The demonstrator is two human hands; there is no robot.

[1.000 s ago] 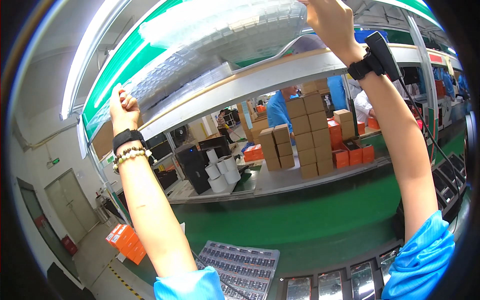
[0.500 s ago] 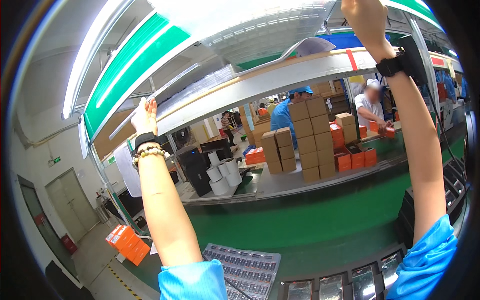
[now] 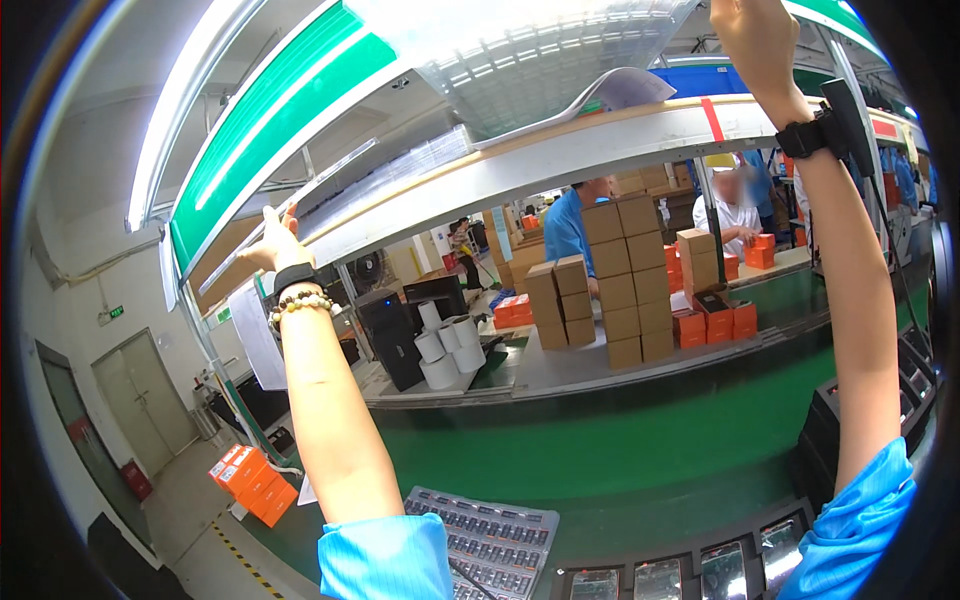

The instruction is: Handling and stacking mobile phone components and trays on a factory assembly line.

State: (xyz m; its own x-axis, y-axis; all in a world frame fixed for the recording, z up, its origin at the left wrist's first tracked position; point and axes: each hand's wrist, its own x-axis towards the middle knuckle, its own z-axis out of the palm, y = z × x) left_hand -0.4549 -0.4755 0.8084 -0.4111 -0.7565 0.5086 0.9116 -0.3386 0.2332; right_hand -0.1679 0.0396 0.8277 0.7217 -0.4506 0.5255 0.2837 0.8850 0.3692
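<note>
Both raised: left hand [image 3: 272, 243] gripping the overhead shelf's [image 3: 560, 160] edge, right hand [image 3: 760, 40] up by clear trays [image 3: 540, 60], grip untellable; beyond, stacked brown boxes [image 3: 615, 290], white rolls [image 3: 445, 345], orange boxes [image 3: 715, 322].

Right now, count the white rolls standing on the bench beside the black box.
5 white rolls show, bunched right of the black box: one at the back, two in the middle, two in front. More may hide behind them.

Bright overhead strip lights [image 3: 185, 130] glare white, washing out the top. Fisheye bending curves straight edges near the dark rim; distant figures look blurred.
</note>
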